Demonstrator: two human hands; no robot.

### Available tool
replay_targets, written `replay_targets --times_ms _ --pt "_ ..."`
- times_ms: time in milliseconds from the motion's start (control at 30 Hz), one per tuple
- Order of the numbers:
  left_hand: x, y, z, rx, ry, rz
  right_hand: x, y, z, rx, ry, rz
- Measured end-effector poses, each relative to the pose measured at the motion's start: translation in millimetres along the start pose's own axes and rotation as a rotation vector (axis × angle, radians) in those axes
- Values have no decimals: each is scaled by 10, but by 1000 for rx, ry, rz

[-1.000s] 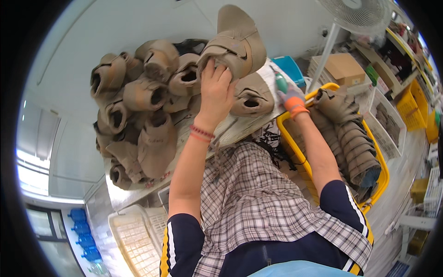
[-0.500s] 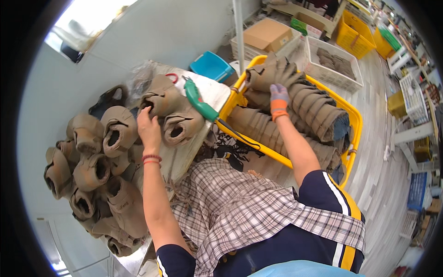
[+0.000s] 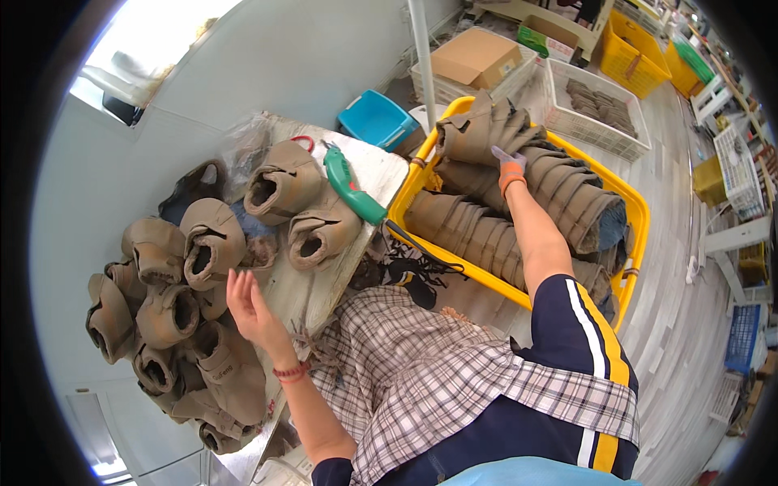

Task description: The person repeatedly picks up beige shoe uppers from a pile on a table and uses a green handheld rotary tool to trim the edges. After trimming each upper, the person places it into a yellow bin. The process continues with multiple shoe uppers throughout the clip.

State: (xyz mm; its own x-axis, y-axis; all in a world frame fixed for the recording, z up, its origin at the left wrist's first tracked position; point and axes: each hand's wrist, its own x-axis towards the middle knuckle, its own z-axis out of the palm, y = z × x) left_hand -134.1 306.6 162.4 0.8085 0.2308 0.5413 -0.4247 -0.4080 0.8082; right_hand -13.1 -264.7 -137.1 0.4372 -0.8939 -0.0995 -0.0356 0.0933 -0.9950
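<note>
The person's left hand (image 3: 256, 314) hovers beside the heap of brown caps (image 3: 231, 373) on the worktable (image 3: 304, 279), its fingers spread from the thumb side and nothing visible between them; the palm side is partly turned away. The right hand (image 3: 511, 167), in a grey glove with an orange cuff, lies against the stacked caps (image 3: 559, 190) in the yellow basket (image 3: 639, 235). Most of its fingers are lost against the folds, so it cannot be told whether they close on a cap or merely touch it. Lower layers of the heap are hidden under the upper ones, and the stack covers most of the basket's floor. A green handheld tool (image 3: 350, 185) lies near two caps on the table, its black cord (image 3: 421, 255) passing into a dark tangle where its end is unclear. Behind a cap, only a red loop (image 3: 303, 142) shows. The upper edge cuts off a pale pole (image 3: 421, 61).
</note>
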Motion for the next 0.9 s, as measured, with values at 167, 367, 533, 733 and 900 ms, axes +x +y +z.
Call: replay_targets --times_ms 167,367,533,733,900 --pt "-521 13 -234 33 81 -75 -554 -543 227 -284 19 31" --pt "-652 171 -81 39 116 -121 -531 -674 451 -231 97 97" --pt "-612 413 204 -39 35 -58 232 22 192 32 -586 75" --pt "-705 590 708 31 -302 79 -572 -357 -62 -59 -665 -447" --pt "-640 849 1204 65 -521 351 -1094 -688 -549 -388 -448 -950"
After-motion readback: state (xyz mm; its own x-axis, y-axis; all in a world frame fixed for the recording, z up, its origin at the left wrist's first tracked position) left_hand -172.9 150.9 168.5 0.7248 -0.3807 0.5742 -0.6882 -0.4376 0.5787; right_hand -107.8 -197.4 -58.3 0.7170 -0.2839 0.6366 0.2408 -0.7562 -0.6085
